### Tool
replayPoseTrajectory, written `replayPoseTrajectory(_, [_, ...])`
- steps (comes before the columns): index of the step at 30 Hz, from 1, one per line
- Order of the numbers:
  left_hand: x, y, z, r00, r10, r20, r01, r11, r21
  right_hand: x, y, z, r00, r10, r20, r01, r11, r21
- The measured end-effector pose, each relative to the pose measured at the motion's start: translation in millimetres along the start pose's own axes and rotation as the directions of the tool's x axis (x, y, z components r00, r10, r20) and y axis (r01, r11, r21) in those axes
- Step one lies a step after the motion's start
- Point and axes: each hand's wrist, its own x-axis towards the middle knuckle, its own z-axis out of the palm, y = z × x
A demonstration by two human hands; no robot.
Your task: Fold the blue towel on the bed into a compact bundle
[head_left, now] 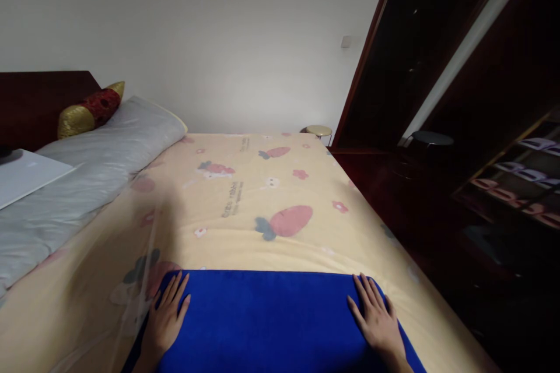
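A plain blue cloth or mat (271, 320) with rounded corners lies flat on the bed, its near part cut off by the bottom of the view. On its far left corner rests my left hand (165, 317), palm down with the fingers spread. My right hand (377, 317) lies the same way on the far right corner, fingers apart. Neither hand grips anything. Under the blue piece is a pale yellow bed sheet (249, 186) printed with pink carrots, flowers and lettering.
Along the left run a grey quilt or pillow (109, 140), a red and gold bolster (94, 111) and a white flat board-like thing (30, 175). A round stool (319, 130) stands beyond the bed. Slippers fill a rack (520, 175) at right, past the bed's edge.
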Motion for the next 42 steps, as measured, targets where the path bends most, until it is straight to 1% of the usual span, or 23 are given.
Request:
replayPoseTrajectory(10, [-0.2, -3.5, 7.3, 1.000, 0.012, -0.017, -0.012, 1.000, -0.010, -0.5, 1.6, 2.3, 1.000, -0.004, -0.003, 0.003, 1.000, -0.008])
replayPoseTrajectory(17, [1.5, -1.2, -1.1, 0.998, -0.024, 0.065, 0.025, 1.000, -0.015, 1.8, 1.3, 2.5, 0.999, 0.000, 0.035, 0.001, 1.000, -0.018])
replayPoseTrajectory(20, [4.9, -3.0, -7.2, 0.993, -0.027, 0.113, 0.029, 0.999, -0.018, 3.8, 4.0, -0.9, 0.999, 0.012, 0.048, -0.012, 1.000, -0.004])
replayPoseTrajectory(21, [5.7, -0.3, -9.2, 0.992, -0.047, 0.121, 0.050, 0.999, -0.020, 3.5, 1.1, -2.9, 0.999, 0.020, 0.037, -0.020, 1.000, 0.007])
replayPoseTrajectory(23, [5.3, 16.8, -12.7, 0.990, -0.119, 0.077, 0.122, 0.992, -0.028, 0.3, -17.7, -7.3, 0.997, 0.062, -0.035, -0.061, 0.997, 0.045])
replayPoseTrajectory(24, [3.9, 32.7, -13.9, 0.989, -0.146, 0.030, 0.147, 0.988, -0.043, -2.6, -35.5, -9.0, 0.994, 0.076, -0.080, -0.070, 0.995, 0.076])
replayPoseTrajectory(25, [1.8, 53.7, -14.9, 0.988, -0.151, -0.021, 0.150, 0.986, -0.067, -6.3, -59.1, -10.1, 0.988, 0.087, -0.127, -0.073, 0.991, 0.113])
replayPoseTrajectory(26, [-0.6, 78.8, -15.5, 0.993, -0.107, -0.054, 0.102, 0.990, -0.099, -10.2, -87.4, -10.6, 0.990, 0.042, -0.137, -0.020, 0.987, 0.158])
replayPoseTrajectory(27, [-2.8, 106.2, -15.7, 0.999, -0.010, -0.045, 0.003, 0.990, -0.140, -14.0, -118.5, -10.7, 0.993, -0.070, -0.097, 0.089, 0.973, 0.213])
replayPoseTrajectory(28, [-4.4, 133.5, -15.3, 0.993, 0.114, 0.000, -0.112, 0.975, -0.194, -17.1, -149.7, -10.6, 0.979, -0.203, -0.036, 0.205, 0.938, 0.279])
replayPoseTrajectory(29, [-5.0, 157.8, -14.4, 0.973, 0.227, 0.046, -0.209, 0.946, -0.248, -18.7, -177.8, -10.8, 0.947, -0.322, 0.011, 0.298, 0.889, 0.346])
replayPoseTrajectory(30, [-4.5, 176.4, -13.0, 0.951, 0.300, 0.076, -0.266, 0.919, -0.292, -18.7, -199.8, -11.2, 0.914, -0.403, 0.048, 0.353, 0.846, 0.399])
replayPoseTrajectory(31, [-3.0, 186.7, -11.1, 0.931, 0.348, 0.108, -0.300, 0.899, -0.318, -17.0, -212.9, -11.9, 0.887, -0.455, 0.080, 0.379, 0.816, 0.436])
replayPoseTrajectory(32, [-0.5, 187.0, -9.1, 0.925, 0.356, 0.133, -0.299, 0.899, -0.320, -13.8, -215.3, -12.5, 0.876, -0.471, 0.104, 0.380, 0.807, 0.452])
replayPoseTrajectory(33, [2.6, 177.0, -6.9, 0.932, 0.328, 0.152, -0.273, 0.914, -0.300, -9.9, -206.3, -12.7, 0.881, -0.456, 0.124, 0.362, 0.819, 0.445])
replayPoseTrajectory(34, [5.8, 157.2, -4.8, 0.949, 0.272, 0.162, -0.225, 0.939, -0.259, -5.8, -186.5, -12.3, 0.899, -0.415, 0.138, 0.327, 0.847, 0.419])
replayPoseTrajectory(35, [8.7, 129.4, -2.6, 0.970, 0.188, 0.153, -0.156, 0.967, -0.201, -2.3, -157.9, -11.1, 0.924, -0.355, 0.143, 0.282, 0.883, 0.375])
replayPoseTrajectory(36, [10.9, 96.4, -0.2, 0.988, 0.084, 0.129, -0.066, 0.988, -0.140, 0.2, -123.2, -9.3, 0.951, -0.280, 0.132, 0.226, 0.920, 0.321])
replayPoseTrajectory(38, [13.3, 28.2, 4.3, 0.994, -0.100, 0.033, 0.101, 0.994, -0.047, 1.4, -49.1, -4.7, 0.991, -0.100, 0.089, 0.080, 0.976, 0.203])
replayPoseTrajectory(39, [13.7, -0.6, 5.9, 0.996, -0.083, 0.022, 0.084, 0.995, -0.045, 0.6, -16.8, -2.6, 0.997, -0.029, 0.070, 0.018, 0.987, 0.162])
replayPoseTrajectory(40, [13.8, -22.3, 6.5, 0.998, -0.052, 0.021, 0.053, 0.997, -0.060, -0.9, 8.5, -1.2, 0.997, -0.002, 0.073, -0.009, 0.989, 0.146])
replayPoseTrajectory(41, [13.9, -35.5, 5.8, 0.999, -0.038, 0.017, 0.039, 0.997, -0.067, -2.5, 24.9, -0.7, 0.997, 0.010, 0.078, -0.021, 0.991, 0.136])
replayPoseTrajectory(42, [14.1, -39.5, 3.6, 0.999, -0.029, 0.015, 0.030, 0.997, -0.071, -4.1, 31.2, -1.3, 0.997, 0.031, 0.072, -0.040, 0.991, 0.126])
